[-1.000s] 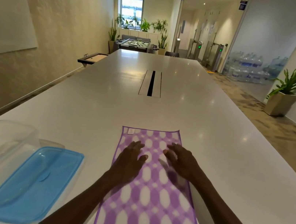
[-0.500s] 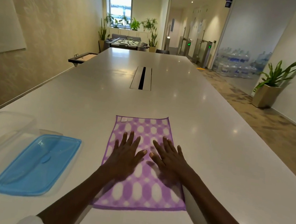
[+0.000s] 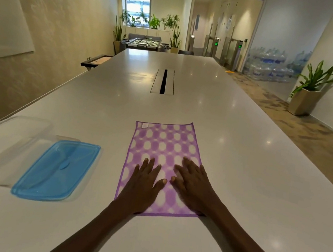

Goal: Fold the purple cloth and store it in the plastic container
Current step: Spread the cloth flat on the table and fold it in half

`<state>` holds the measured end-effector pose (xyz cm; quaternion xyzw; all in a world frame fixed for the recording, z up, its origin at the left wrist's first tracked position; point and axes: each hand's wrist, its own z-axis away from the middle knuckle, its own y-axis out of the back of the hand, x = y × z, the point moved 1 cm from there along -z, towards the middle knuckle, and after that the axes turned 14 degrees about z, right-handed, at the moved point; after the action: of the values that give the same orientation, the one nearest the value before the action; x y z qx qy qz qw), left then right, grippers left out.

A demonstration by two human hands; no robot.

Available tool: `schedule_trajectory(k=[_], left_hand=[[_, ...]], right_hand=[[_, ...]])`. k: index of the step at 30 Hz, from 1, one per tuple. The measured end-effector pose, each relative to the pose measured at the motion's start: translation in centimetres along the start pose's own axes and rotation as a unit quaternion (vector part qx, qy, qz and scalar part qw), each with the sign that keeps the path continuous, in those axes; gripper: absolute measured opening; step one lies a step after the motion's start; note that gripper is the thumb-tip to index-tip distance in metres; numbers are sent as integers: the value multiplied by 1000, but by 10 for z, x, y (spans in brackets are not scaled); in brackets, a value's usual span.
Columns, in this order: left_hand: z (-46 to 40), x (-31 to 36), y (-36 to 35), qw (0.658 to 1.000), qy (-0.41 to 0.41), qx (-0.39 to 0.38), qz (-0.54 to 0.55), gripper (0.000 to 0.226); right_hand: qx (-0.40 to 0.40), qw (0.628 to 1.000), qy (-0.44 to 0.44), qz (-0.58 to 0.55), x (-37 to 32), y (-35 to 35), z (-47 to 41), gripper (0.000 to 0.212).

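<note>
Head view: both hands (image 3: 165, 187) press flat on purple cloth (image 3: 163, 145).

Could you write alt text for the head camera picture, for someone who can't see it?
Two bare hands, left hand and right hand, press flat on a purple cloth spread on a long white table. To the left sit a clear plastic container and its blue lid.

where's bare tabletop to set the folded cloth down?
Bare white table right of the purple patterned cloth, and beyond it up to the cable slot. Crowded left: blue plastic lid against the clear plastic container. Both hands, left hand and right hand, cover the cloth's near end.
</note>
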<state>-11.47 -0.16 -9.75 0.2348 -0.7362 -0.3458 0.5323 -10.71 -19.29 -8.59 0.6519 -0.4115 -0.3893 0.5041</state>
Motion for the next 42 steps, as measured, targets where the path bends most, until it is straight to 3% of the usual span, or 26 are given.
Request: schedule_trajectory(k=[4, 9, 15, 20, 26, 27, 30, 34, 42], left_hand=[[18, 12, 2, 993, -37, 16, 115, 49], [37, 31, 6, 974, -65, 16, 216, 30], [48, 28, 2, 962, -68, -20, 265, 23], [47, 21, -1, 966, -62, -53, 243, 38], [50, 28, 0, 976, -100, -12, 195, 25], [51, 29, 0, 976, -102, -12, 192, 24], [51, 34, 3, 973, -121, -30, 196, 25], [54, 35, 8, 978, -114, -12, 173, 23], [56, 13, 41, 990, -99, 25, 97, 26]], right_hand=[[72, 991, 32, -111, 2, 20, 15, 26], [-28, 974, 117, -191, 5, 40, 35, 11], [-42, 982, 162, -91, 6, 37, 43, 10], [-20, 987, 137, -83, 0, 30, 48, 12], [-15, 972, 115, -205, 0, 37, 49, 12], [-11, 973, 117, -200, 0, 37, 50, 8], [6, 986, 114, -121, -3, 29, 55, 34], [57, 990, 126, -33, -2, 21, 60, 21], [45, 995, 43, -74, 34, 40, 64, 32]])
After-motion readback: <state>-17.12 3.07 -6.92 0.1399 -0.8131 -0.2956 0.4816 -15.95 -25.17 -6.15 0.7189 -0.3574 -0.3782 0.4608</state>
